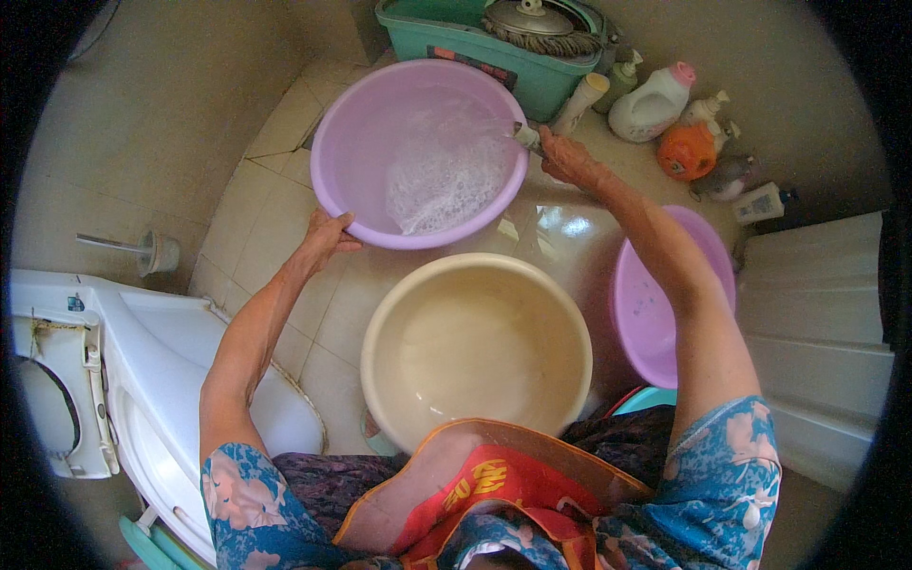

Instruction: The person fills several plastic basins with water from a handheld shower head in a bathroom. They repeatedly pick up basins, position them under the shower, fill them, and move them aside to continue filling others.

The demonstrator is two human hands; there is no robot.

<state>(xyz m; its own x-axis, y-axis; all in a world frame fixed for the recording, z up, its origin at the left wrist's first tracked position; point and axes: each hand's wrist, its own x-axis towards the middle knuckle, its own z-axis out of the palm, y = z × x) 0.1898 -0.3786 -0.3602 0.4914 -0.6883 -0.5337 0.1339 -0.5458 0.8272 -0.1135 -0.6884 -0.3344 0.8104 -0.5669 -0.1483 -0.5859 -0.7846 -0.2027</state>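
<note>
Closest to you, at your lap, sits an orange-rimmed bag or apron [494,484] with a red panel carrying yellow characters. Just beyond it stands the cream basin [475,347], round, and glossy inside, on the tiled floor [275,142]. To your left is the white toilet [142,351]; to your right a smaller lilac basin [655,304] leans on edge beside a white ribbed panel [817,313].

Your left hand [325,237] grips the near rim of the large lilac basin [418,152], fingers curled over the lip and thumb along the outside. That basin lies past the cream one, tilted up toward you, with foamy water [446,171] pooled and splashing across its right half. Your right hand [565,157] reaches to the basin's far right rim and closes around a small pale nozzle or tap end [525,136] (what it is exactly is hard to make out).

Farther back is a teal mop bucket [494,47] bearing a dark rectangular label with a red strip on its front. Along the wall to its right stand a cream tube-like bottle [581,103], a green pump bottle [622,78], a white jug with a pink cap [651,104], an orange round bottle [686,152] and a flat white bottle [760,201].
</note>
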